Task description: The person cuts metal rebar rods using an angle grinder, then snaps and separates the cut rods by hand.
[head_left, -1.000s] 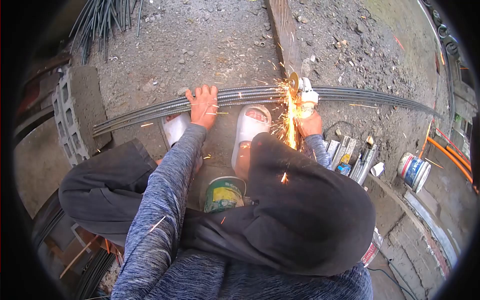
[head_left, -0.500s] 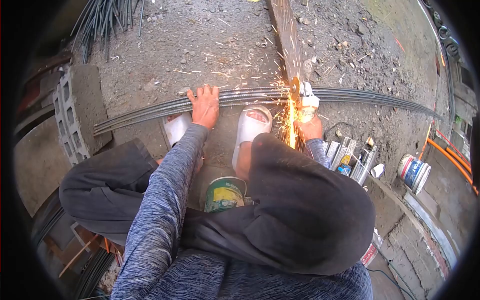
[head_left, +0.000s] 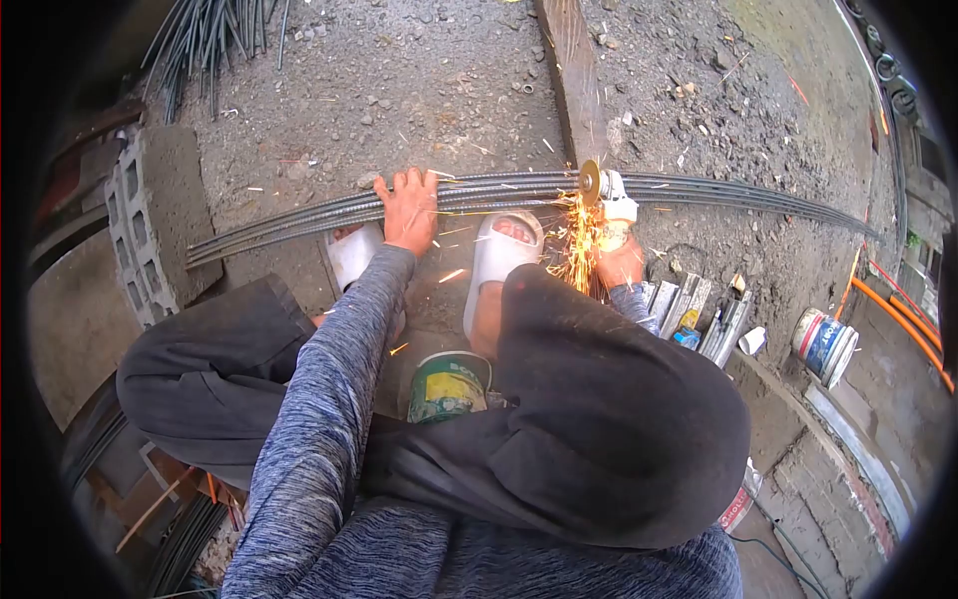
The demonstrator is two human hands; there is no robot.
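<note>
Nearest the camera, at 6 o'clock, one green bucket stands between the person's knees. Just beyond it are two white sandals: one in full view, the other half hidden by the left sleeve.

Past the feet, the left hand lies flat on the bundle of steel rods, fingers spread wide and pressing down rather than wrapped around. At 1 o'clock from it the right hand is closed around the body of one angle grinder, whose disc meets the rods in a spray of sparks.

The bundle runs from 9 to 3 o'clock across the ground, its left end resting on one concrete block. I count roughly six rods, though they lie too close together to be sure. They look heavy, stiff and ribbed, so not slippery; likely springy over that span, and hot and sharp at the cut. A safe hold seems to be well away from the disc, where the left hand is.

At 12 o'clock one wooden plank leads away. At 3 o'clock lies one paint can.
</note>
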